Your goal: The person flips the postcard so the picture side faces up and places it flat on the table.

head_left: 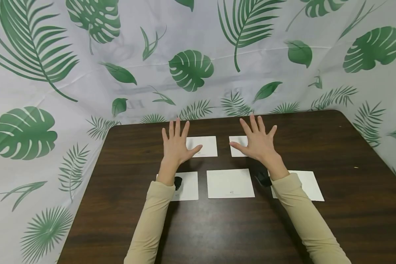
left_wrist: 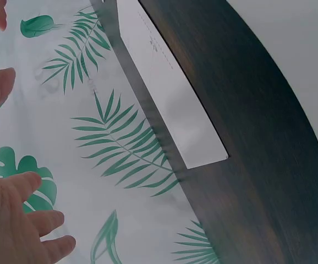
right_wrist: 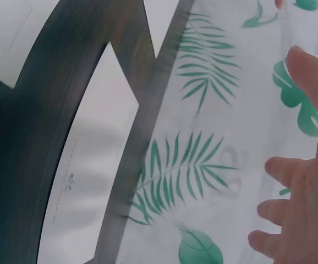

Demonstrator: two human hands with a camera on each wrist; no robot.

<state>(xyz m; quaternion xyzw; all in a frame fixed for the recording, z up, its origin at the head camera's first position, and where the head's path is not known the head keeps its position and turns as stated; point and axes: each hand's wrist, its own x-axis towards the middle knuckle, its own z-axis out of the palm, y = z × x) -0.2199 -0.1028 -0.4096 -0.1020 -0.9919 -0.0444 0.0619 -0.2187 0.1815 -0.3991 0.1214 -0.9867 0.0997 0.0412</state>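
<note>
My left hand (head_left: 175, 146) hovers over the back-left white card (head_left: 207, 146), fingers spread wide and nothing held. Over the back-right white card (head_left: 237, 140), my right hand (head_left: 260, 143) is spread the same way, also holding nothing. Both cards are partly hidden by the hands. In the left wrist view, the left fingers (left_wrist: 24, 187) stay well apart from a white card (left_wrist: 173, 110) lying on the table. The right wrist view shows the right fingers (right_wrist: 283, 170) clear of another flat white card (right_wrist: 87, 165) with small print along one side.
Nearer me lie a front-left card (head_left: 190, 187), a middle card (head_left: 230, 183) and a front-right card (head_left: 308, 185), the outer two partly covered by my arms. A dark wooden table (head_left: 125, 223) bears them all. Behind it hangs a leaf-patterned cloth (head_left: 145, 84). A tiny yellow scrap (head_left: 356, 167) lies at right.
</note>
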